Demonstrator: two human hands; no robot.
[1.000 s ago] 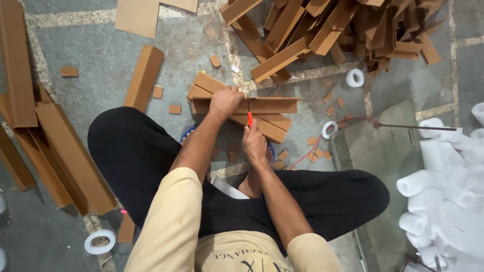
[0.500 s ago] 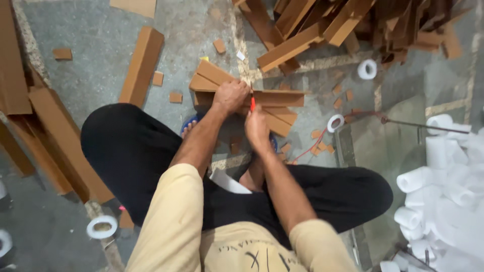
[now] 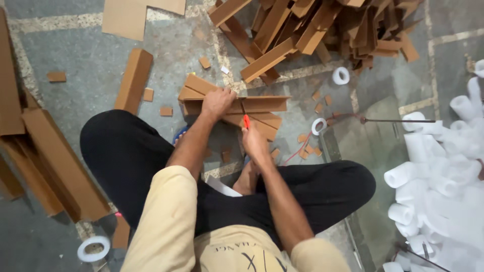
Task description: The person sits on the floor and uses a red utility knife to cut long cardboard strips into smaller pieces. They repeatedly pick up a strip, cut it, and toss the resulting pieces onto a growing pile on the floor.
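A heap of brown cardboard angle strips [image 3: 312, 35] is lying beyond the folded strip [image 3: 262, 104] on the stone floor [image 3: 91, 55]. The left hand [image 3: 218, 102] is pressing flat on this strip; the right hand [image 3: 254, 142] is gripping an orange-handled cutter [image 3: 245, 119].

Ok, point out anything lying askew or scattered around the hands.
Small cardboard offcuts lie scattered over the floor, and the pile of cardboard strips beyond is jumbled. The left hand presses a strip; the right hand holds an orange-handled cutter.
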